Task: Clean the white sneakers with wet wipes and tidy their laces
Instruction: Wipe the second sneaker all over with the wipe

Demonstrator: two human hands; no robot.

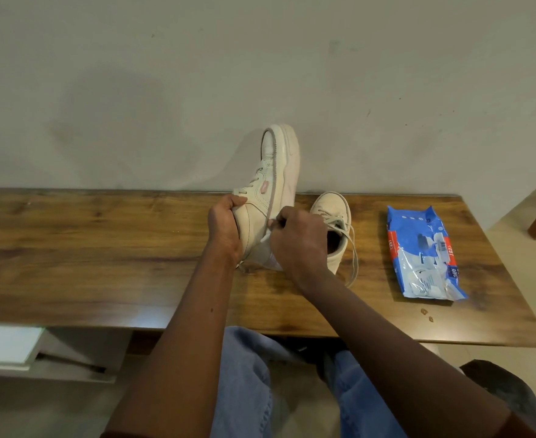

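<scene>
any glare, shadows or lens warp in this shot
Head view: pale glare on the wooden table near its front edge; a broad soft shadow on the wall left of the raised sneaker; the wipes packet glints; wide-angle distortion bows the table's edges.

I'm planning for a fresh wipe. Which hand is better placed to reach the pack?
Right. The pack lies on the right side, nearest the right hand, which only pinches a wipe. The left hand grips the raised sneaker and would likely have to cross over.
</scene>
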